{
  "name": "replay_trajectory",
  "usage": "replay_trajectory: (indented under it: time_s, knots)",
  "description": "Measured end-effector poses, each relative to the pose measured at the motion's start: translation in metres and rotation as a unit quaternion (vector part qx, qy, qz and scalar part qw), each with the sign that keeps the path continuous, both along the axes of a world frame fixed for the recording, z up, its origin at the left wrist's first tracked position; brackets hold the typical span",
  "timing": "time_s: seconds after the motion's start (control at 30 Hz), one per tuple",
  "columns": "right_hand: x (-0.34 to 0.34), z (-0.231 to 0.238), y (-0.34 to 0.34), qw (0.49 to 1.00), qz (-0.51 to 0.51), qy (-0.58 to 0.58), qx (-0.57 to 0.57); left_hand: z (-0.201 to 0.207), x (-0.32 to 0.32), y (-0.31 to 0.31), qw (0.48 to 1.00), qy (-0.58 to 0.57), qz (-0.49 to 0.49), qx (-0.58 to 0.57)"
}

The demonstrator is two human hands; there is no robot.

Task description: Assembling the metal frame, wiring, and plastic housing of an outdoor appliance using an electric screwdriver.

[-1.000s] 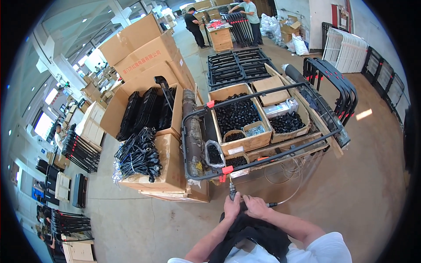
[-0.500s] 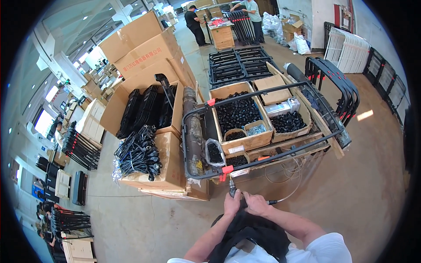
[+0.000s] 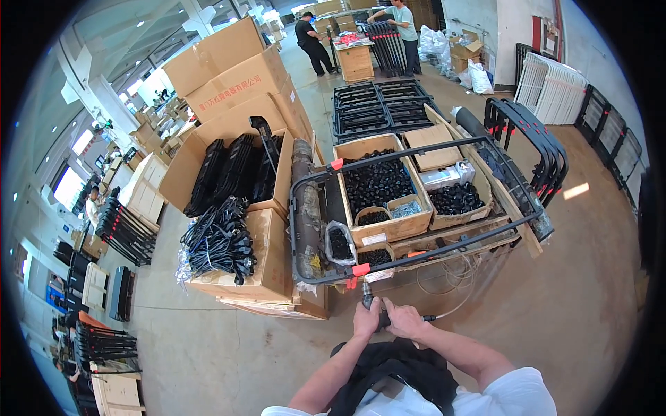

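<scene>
Both hands are closed around a dark power screwdriver (image 3: 368,295), its tip pointing away from me. My left hand (image 3: 365,319) wraps the tool's left side, and my right hand (image 3: 404,321) grips it from the right. A thin hose (image 3: 444,316) runs off to the right from beside my right hand. Just beyond the tool's tip is a red clip (image 3: 361,270) on the near rail of a black tubular frame (image 3: 451,243). Whether the tip touches the clip I cannot tell. Another red clip (image 3: 337,164) sits on the frame's far rail.
Under the frame, a bench carries a wooden box of black parts (image 3: 378,182), a carton (image 3: 463,201) and a small bag (image 3: 340,243). Bundled black cables (image 3: 218,239) lie on cartons at left. Black frames (image 3: 531,149) stand at right. Two people (image 3: 316,43) work at the back.
The view has shifted slightly. My hands keep their hold on the power screwdriver at the near red clip, and more of the tool's body shows between them.
</scene>
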State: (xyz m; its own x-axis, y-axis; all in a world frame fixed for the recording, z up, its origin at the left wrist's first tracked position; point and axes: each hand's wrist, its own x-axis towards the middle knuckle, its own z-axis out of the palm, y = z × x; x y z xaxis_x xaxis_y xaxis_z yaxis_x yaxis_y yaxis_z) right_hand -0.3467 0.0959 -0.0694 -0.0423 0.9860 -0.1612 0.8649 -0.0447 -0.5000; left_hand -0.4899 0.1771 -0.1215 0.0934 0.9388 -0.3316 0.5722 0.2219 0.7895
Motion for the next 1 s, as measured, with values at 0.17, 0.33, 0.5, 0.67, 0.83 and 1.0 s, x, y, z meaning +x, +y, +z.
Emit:
replay_trajectory:
  time_s: [0.17,0.33,0.5,0.67,0.83,1.0]
  knots:
    - [0.0,-0.007,0.003,1.0,0.026,0.006,0.009,0.003,0.002,0.003,1.0,-0.017,0.001,-0.016]
    - [-0.011,-0.005,0.0,0.998,0.02,0.017,0.05,-0.011,-0.003,0.003,1.0,-0.028,-0.001,-0.001]
    - [-0.011,-0.005,-0.006,0.998,0.016,0.025,0.05,-0.014,-0.005,-0.003,0.997,-0.071,-0.001,-0.017]
    - [-0.013,-0.005,-0.01,0.999,0.018,0.014,0.044,-0.012,-0.012,-0.005,0.991,-0.111,-0.031,-0.066]
    - [-0.022,0.003,-0.013,0.998,0.006,0.017,0.053,-0.009,-0.017,-0.011,0.988,-0.132,-0.019,-0.072]
    - [-0.018,-0.003,-0.019,0.997,0.012,0.032,0.071,0.007,-0.02,-0.015,0.98,-0.157,-0.045,-0.113]
